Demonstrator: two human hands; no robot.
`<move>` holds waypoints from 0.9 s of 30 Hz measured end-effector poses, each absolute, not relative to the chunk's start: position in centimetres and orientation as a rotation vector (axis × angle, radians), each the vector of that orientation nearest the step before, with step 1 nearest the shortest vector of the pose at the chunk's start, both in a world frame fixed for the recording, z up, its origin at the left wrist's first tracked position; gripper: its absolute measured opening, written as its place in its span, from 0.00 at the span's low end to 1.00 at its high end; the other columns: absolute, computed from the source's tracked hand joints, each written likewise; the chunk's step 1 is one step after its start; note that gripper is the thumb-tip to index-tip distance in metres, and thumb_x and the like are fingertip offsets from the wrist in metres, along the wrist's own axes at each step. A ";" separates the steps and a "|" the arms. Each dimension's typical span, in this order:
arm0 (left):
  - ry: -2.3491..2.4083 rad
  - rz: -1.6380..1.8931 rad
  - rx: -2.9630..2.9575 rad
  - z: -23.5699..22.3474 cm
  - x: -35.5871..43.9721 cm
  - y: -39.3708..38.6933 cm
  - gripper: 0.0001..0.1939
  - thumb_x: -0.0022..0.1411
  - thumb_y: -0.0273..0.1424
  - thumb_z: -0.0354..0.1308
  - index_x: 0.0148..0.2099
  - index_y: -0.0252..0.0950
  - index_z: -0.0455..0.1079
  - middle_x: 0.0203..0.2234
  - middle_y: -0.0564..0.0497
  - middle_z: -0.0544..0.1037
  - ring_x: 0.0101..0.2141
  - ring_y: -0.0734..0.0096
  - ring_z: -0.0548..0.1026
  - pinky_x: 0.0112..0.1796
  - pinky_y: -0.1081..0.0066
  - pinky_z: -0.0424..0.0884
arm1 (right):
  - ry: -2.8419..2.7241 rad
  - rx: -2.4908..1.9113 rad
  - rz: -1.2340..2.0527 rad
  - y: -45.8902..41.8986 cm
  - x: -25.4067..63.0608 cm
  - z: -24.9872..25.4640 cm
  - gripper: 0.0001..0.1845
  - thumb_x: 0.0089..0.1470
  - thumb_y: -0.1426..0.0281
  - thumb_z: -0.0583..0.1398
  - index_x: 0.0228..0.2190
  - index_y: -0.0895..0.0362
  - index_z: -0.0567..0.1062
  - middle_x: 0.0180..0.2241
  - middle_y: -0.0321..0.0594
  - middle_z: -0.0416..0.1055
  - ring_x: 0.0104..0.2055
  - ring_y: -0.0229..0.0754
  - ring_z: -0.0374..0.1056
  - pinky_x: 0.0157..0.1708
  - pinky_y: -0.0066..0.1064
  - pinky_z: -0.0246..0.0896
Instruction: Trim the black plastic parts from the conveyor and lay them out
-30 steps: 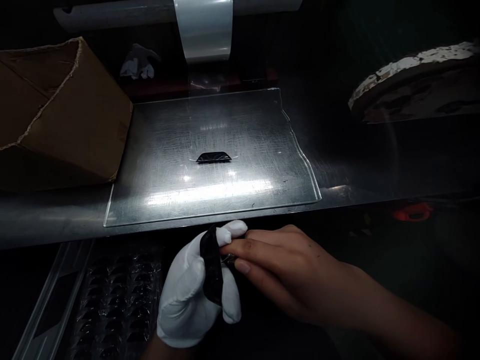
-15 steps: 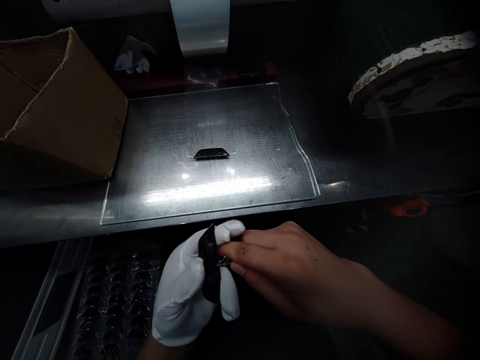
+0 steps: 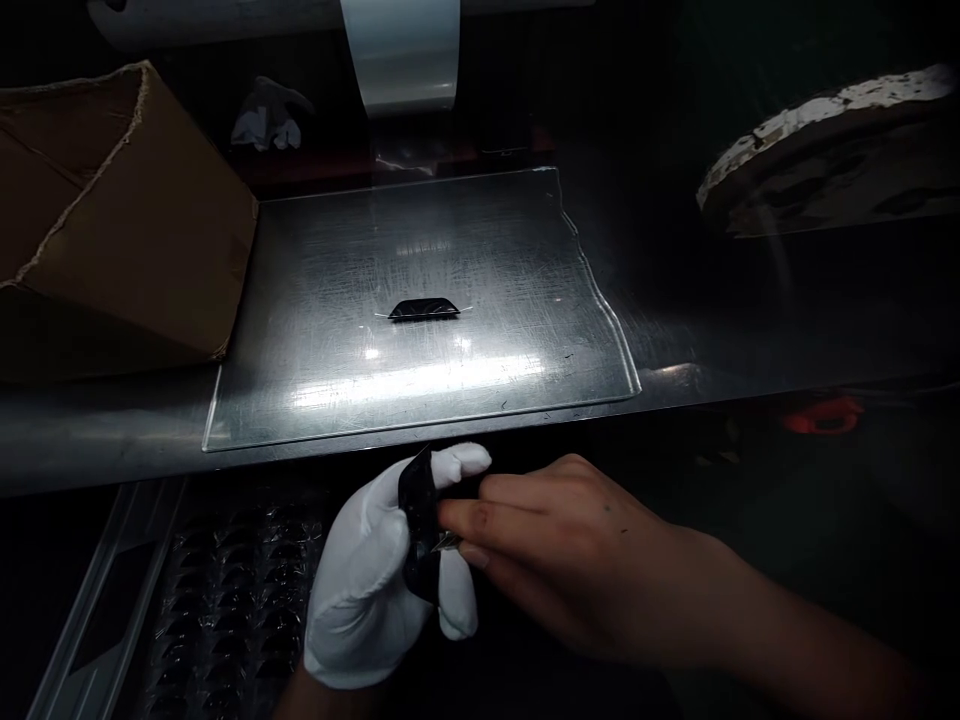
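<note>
While the bare right hand (image 3: 555,545) pinches some shiny sliver (image 3: 448,541) at the black piece (image 3: 418,500) gripped in the gloved left hand (image 3: 360,600), just in front of the clear sheet (image 3: 315,270), it's probably edge cleanup, so the next stroke kinda just wants a steady hold.

Left hand (image 3: 360,590): I see a plain white glove (image 3: 337,625) over it, its fingers (image 3: 457,595) rounded at the tips.
Glove hem (image 3: 346,682): I make out soft creases near it; it ends at a bare wrist (image 3: 330,702).
Right hand (image 3: 555,540): bare; on its back I spot a small dot (image 3: 607,508) and a short dark mark (image 3: 624,530).
Right forearm (image 3: 787,620): bare as far as I can see.
</note>
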State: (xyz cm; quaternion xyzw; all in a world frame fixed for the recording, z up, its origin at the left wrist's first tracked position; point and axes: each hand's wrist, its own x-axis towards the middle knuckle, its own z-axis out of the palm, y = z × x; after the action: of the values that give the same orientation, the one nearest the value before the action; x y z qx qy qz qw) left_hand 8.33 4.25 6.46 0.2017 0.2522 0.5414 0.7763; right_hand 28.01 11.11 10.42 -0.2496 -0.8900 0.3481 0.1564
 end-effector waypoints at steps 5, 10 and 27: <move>0.538 1.205 0.463 6.1 8.3 3.9 0.22 0.76 0.40 0.51 0.65 0.36 0.72 0.23 0.49 0.79 0.18 0.79 0.70 0.23 0.79 0.64 | -2.507 -0.720 1.041 11.0 28.1 10.4 0.16 0.74 0.68 0.54 0.57 0.55 0.74 0.37 0.31 0.77 0.33 0.32 0.74 0.33 0.30 0.63; 0.596 1.187 0.504 6.0 8.1 3.9 0.28 0.75 0.41 0.52 0.69 0.31 0.66 0.16 0.54 0.72 0.16 0.80 0.64 0.23 0.79 0.62 | -2.400 -0.801 1.035 10.9 28.0 10.4 0.15 0.73 0.70 0.55 0.58 0.55 0.74 0.44 0.33 0.80 0.42 0.34 0.77 0.37 0.30 0.64; 0.567 1.190 0.525 6.7 8.3 4.2 0.23 0.77 0.40 0.49 0.66 0.35 0.70 0.16 0.54 0.70 0.16 0.78 0.62 0.22 0.78 0.62 | -2.468 -0.825 1.053 11.2 27.4 10.7 0.16 0.74 0.69 0.54 0.56 0.57 0.75 0.41 0.34 0.78 0.37 0.34 0.74 0.34 0.30 0.63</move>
State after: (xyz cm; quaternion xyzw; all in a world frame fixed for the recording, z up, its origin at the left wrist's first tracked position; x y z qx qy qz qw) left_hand 8.28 4.25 6.66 0.2410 0.2603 0.5464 0.7587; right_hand 27.42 11.21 10.68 -0.2898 -0.8669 0.3699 0.1665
